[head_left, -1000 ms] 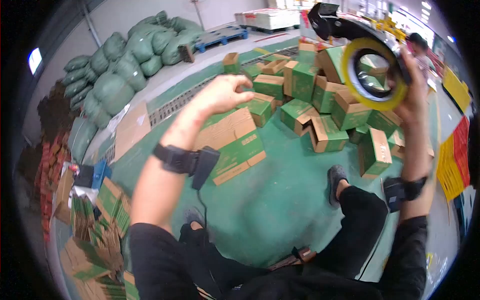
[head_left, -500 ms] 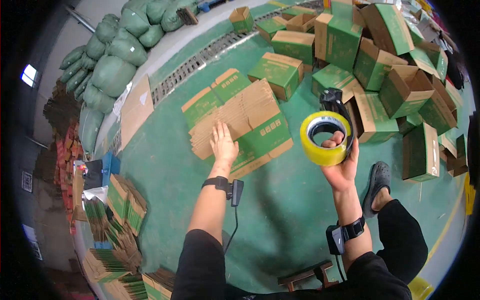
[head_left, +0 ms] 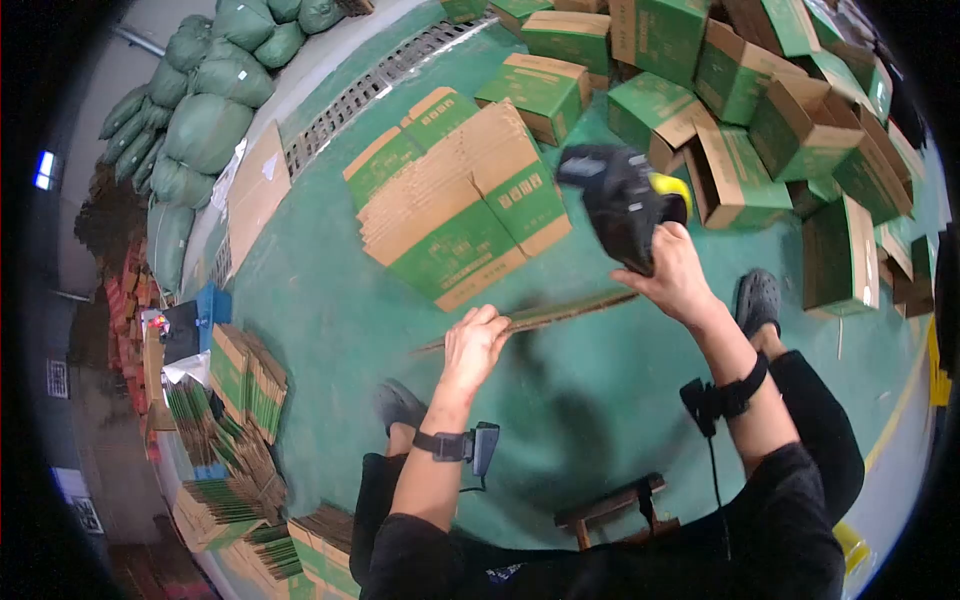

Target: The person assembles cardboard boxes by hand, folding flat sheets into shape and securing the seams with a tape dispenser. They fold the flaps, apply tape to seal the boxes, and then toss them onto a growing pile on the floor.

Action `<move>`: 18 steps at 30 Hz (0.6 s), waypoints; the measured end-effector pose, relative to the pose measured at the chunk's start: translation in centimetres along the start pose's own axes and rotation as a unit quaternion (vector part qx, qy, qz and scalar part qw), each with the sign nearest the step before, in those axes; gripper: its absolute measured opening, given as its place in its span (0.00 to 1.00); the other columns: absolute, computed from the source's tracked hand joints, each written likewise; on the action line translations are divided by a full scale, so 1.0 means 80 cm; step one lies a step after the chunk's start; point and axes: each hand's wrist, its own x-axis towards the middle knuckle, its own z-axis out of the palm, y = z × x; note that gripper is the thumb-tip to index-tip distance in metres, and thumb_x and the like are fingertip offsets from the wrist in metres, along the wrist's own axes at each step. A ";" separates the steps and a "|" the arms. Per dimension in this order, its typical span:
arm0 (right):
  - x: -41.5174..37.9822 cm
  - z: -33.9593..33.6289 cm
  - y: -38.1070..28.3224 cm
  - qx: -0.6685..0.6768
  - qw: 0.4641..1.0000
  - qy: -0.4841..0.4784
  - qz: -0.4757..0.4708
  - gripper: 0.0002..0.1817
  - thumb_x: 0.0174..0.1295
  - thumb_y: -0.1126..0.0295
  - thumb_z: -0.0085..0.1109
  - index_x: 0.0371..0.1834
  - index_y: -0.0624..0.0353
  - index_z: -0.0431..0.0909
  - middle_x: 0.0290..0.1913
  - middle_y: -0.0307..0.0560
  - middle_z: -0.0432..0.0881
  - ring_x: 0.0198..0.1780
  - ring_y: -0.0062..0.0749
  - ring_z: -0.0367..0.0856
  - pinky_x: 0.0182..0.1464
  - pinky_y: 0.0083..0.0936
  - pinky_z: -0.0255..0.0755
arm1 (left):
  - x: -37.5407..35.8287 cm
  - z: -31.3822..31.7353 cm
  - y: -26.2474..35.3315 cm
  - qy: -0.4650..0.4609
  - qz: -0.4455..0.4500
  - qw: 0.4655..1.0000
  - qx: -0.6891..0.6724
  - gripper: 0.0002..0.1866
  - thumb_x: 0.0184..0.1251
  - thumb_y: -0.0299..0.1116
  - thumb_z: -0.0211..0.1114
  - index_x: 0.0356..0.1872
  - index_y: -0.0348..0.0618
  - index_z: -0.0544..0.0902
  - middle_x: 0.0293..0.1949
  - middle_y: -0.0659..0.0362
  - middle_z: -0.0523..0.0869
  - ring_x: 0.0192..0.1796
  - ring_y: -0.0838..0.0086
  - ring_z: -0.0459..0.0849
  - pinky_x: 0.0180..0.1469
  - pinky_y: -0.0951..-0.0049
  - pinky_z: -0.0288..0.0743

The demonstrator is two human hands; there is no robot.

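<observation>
1. Fingers of the left hand (head_left: 472, 350) are curled in on the edge of a flat cardboard piece (head_left: 565, 312), gripping it near its left end; a short tip pokes out past the knuckles on the outer side.
2. Right-hand fingers are wrapped around a black tape dispenser (head_left: 612, 205); the right hand (head_left: 680, 275) carries it with its yellow tape roll (head_left: 672, 187) on the side away from the left hand.
3. Seen almost edge-on, the cardboard piece stretches from left to right between the two hands, its long axis tilting a little away from the body towards the right. It seems to be held above the green floor (head_left: 330, 370).
4. Its right end comes up just below the right thumb; whether they touch cannot be told. The left hand is the one actually on the cardboard, while the dispenser lies above and beyond that right end.
5. Beyond both hands, the stack of flattened cartons (head_left: 450, 235) lies on the floor. Its near corner points towards the cardboard piece, with a gap of floor showing between, and its far corner reaches towards the drain grate (head_left: 390, 80).
</observation>
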 end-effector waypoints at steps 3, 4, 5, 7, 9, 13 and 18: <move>-0.047 0.008 -0.008 -0.024 0.989 -0.140 -0.043 0.30 0.35 0.46 0.67 0.29 0.62 0.72 0.28 0.51 0.74 0.37 0.45 0.72 0.46 0.32 0.62 | -0.031 -0.001 0.023 -0.044 0.043 0.998 -0.020 0.08 0.42 0.27 0.67 0.28 0.44 0.82 0.28 0.59 0.76 0.36 0.64 0.78 0.35 0.67 0.73; -0.063 0.012 -0.008 -0.022 0.989 -0.141 -0.040 0.30 0.35 0.46 0.67 0.29 0.62 0.72 0.28 0.51 0.74 0.37 0.45 0.72 0.46 0.32 0.62 | -0.039 0.003 0.028 -0.063 0.039 0.996 -0.040 0.09 0.42 0.28 0.68 0.28 0.44 0.82 0.27 0.59 0.77 0.36 0.65 0.78 0.36 0.66 0.73; -0.082 0.019 -0.005 -0.002 0.978 -0.205 -0.023 0.32 0.34 0.44 0.67 0.31 0.63 0.72 0.29 0.53 0.75 0.38 0.46 0.73 0.46 0.33 0.63 | -0.046 0.009 0.030 -0.071 0.040 0.996 -0.040 0.09 0.42 0.28 0.68 0.28 0.44 0.82 0.27 0.59 0.77 0.36 0.65 0.78 0.36 0.66 0.73; -0.108 0.027 -0.004 0.021 0.965 -0.259 0.012 0.35 0.33 0.41 0.66 0.32 0.64 0.72 0.30 0.54 0.77 0.39 0.47 0.74 0.47 0.34 0.64 | -0.048 0.020 0.035 -0.072 0.039 0.995 -0.055 0.09 0.40 0.33 0.69 0.24 0.44 0.82 0.26 0.60 0.76 0.37 0.64 0.76 0.36 0.67 0.71; -0.120 0.031 -0.001 0.161 0.919 -0.316 0.172 0.39 0.32 0.39 0.68 0.33 0.67 0.72 0.34 0.57 0.78 0.43 0.50 0.75 0.47 0.37 0.66 | -0.053 0.014 0.034 -0.014 0.058 0.994 -0.087 0.12 0.38 0.40 0.71 0.20 0.43 0.81 0.26 0.60 0.77 0.39 0.65 0.76 0.40 0.66 0.68; -0.124 0.049 0.013 0.237 0.908 -0.276 0.205 0.44 0.32 0.39 0.68 0.45 0.67 0.71 0.41 0.62 0.77 0.47 0.50 0.75 0.49 0.35 0.67 | -0.081 0.023 -0.021 0.248 -0.103 0.959 0.094 0.11 0.47 0.39 0.68 0.28 0.43 0.81 0.50 0.50 0.72 0.55 0.56 0.66 0.55 0.58 0.59; -0.094 0.056 0.035 0.190 0.939 -0.212 0.193 0.43 0.32 0.40 0.68 0.44 0.66 0.71 0.39 0.60 0.78 0.46 0.49 0.76 0.48 0.35 0.67 | -0.097 0.039 -0.002 0.311 -0.234 0.913 -0.122 0.19 0.53 0.41 0.65 0.44 0.43 0.77 0.59 0.48 0.61 0.63 0.55 0.54 0.61 0.55 0.53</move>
